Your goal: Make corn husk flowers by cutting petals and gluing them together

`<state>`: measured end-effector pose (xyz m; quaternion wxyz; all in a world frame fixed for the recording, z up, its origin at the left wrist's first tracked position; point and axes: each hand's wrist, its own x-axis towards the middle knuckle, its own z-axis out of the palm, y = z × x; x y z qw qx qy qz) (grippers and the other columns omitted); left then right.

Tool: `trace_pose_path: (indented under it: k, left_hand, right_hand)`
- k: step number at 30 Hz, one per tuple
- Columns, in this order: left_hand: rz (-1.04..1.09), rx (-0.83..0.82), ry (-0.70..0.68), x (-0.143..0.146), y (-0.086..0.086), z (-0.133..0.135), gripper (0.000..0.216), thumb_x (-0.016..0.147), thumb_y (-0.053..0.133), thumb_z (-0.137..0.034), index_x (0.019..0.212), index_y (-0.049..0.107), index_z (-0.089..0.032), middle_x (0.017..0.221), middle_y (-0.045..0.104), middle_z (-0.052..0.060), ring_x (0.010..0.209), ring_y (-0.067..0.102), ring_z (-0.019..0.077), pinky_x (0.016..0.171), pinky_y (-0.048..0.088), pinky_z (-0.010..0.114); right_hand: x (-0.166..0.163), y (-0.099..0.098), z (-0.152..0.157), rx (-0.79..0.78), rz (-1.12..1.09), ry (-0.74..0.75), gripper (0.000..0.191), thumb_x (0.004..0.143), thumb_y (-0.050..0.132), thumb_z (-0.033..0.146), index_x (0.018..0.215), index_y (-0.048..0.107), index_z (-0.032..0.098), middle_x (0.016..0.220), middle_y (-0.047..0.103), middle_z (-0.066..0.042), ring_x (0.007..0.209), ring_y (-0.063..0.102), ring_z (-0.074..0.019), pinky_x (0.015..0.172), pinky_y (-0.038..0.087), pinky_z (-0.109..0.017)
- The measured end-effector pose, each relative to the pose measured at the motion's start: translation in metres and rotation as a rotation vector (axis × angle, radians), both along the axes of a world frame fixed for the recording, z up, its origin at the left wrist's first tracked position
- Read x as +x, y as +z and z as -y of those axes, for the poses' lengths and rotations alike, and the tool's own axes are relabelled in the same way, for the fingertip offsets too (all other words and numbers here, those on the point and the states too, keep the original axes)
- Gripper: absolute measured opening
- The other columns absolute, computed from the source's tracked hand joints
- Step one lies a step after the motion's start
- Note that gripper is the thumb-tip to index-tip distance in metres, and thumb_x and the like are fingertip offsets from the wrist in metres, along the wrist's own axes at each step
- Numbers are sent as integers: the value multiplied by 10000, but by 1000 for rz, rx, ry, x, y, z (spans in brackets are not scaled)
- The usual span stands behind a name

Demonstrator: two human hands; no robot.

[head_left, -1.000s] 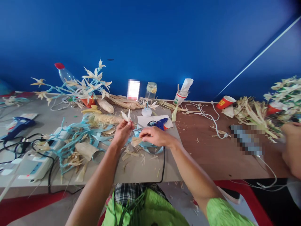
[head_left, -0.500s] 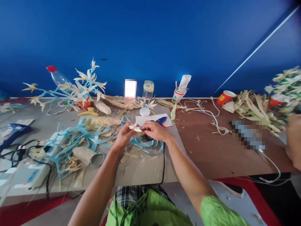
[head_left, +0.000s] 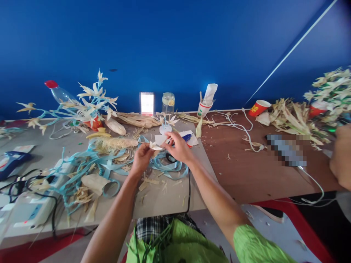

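Observation:
A cream piece of corn husk (head_left: 155,146) is pinched at its left end by the thumb and fingers of my left hand (head_left: 142,157). My right hand (head_left: 179,147) is at the right end of the husk, its thumb against the edge and its index finger arched above. Just behind my hands, a pale husk flower on a stem rises from a round white base (head_left: 165,129). A blue glue gun (head_left: 187,137) lies on white paper (head_left: 194,140), partly hidden by my right hand. Light blue ribbon (head_left: 175,171) is coiled under both hands.
On the left are husk flowers in a red cup (head_left: 94,124), a corn cob (head_left: 120,143), a cardboard tube (head_left: 94,183), a power strip (head_left: 41,204) and another blue glue gun (head_left: 15,162). To the right lie a white cable (head_left: 253,140), a phone (head_left: 286,149) and another person's hand (head_left: 341,160).
My right hand has risen a little, and its index finger has lifted from the husk. My left hand still pinches the husk. The whole view has shifted slightly.

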<state>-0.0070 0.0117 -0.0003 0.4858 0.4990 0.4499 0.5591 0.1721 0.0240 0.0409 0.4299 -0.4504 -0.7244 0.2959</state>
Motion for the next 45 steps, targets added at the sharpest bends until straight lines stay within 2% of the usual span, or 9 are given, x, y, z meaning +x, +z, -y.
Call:
trace_pose_path:
  k: [4, 7, 13, 18, 23, 30, 33, 37, 45]
  left_hand:
    - [-38, 60, 234, -2, 0, -3, 200, 710, 669, -300, 826, 596, -154, 710, 602, -21, 621, 499, 90, 618, 393, 214]
    - [-85, 106, 295, -2, 1, -2, 184, 712, 665, -296, 809, 597, -156, 703, 603, -23, 640, 509, 96, 639, 403, 217]
    - [-37, 59, 213, 6, 4, 3, 194, 698, 682, -295, 808, 607, -154, 701, 615, -15, 649, 535, 105, 643, 421, 223]
    - [203, -32, 83, 8, 5, 4, 231, 668, 716, -281, 837, 617, -159, 737, 644, -10, 637, 559, 96, 640, 431, 220]
    - [341, -82, 41, 8, 7, 4, 250, 623, 755, -268, 806, 626, -156, 717, 653, -9, 626, 571, 92, 657, 448, 227]
    - [293, -77, 113, 8, 6, 0, 276, 615, 748, -274, 826, 612, -157, 758, 658, -7, 664, 581, 102, 685, 448, 236]
    - [233, -68, 170, 7, 6, 0, 252, 617, 738, -249, 802, 597, -152, 717, 636, -20, 625, 556, 87, 652, 429, 218]
    - [173, -37, 151, 8, 6, 2, 229, 631, 728, -253, 788, 594, -155, 682, 625, -24, 607, 551, 90, 627, 425, 218]
    - [361, -89, 61, 8, 8, 3, 248, 617, 756, -248, 805, 621, -157, 729, 661, -14, 631, 581, 90, 675, 461, 232]
  right_hand:
    - [-16, -6, 8, -270, -174, -2, 411, 765, 604, 448, 1038, 592, 141, 890, 619, -52, 717, 557, -131, 694, 453, -264]
    - [-31, -11, 14, -313, -200, 45, 327, 750, 611, 432, 916, 626, 150, 822, 632, -32, 724, 560, -136, 683, 435, -255]
    - [-42, -16, 15, -286, -242, -39, 130, 725, 577, 296, 731, 591, 166, 672, 587, 11, 634, 514, -120, 633, 402, -235]
    - [-38, -21, 10, -380, -357, -52, 111, 707, 536, 272, 646, 548, 180, 584, 515, 35, 571, 454, -105, 570, 371, -219]
    - [-41, -28, 7, -523, -522, -1, 104, 700, 520, 268, 695, 580, 183, 620, 552, 23, 593, 494, -111, 612, 411, -232]
    - [-39, -22, 11, -609, -634, 94, 85, 681, 548, 257, 703, 595, 189, 677, 596, 16, 645, 537, -112, 695, 438, -249]
    - [-38, -13, 16, -626, -689, 153, 189, 676, 620, 320, 820, 602, 199, 781, 610, 13, 670, 547, -102, 682, 437, -237]
    - [-44, -17, 17, -589, -599, 90, 327, 640, 691, 403, 864, 579, 192, 762, 587, 12, 686, 546, -118, 648, 437, -235]
    - [-49, -34, 11, -467, -444, -48, 105, 682, 558, 273, 706, 562, 172, 638, 536, 33, 593, 453, -98, 554, 366, -211]
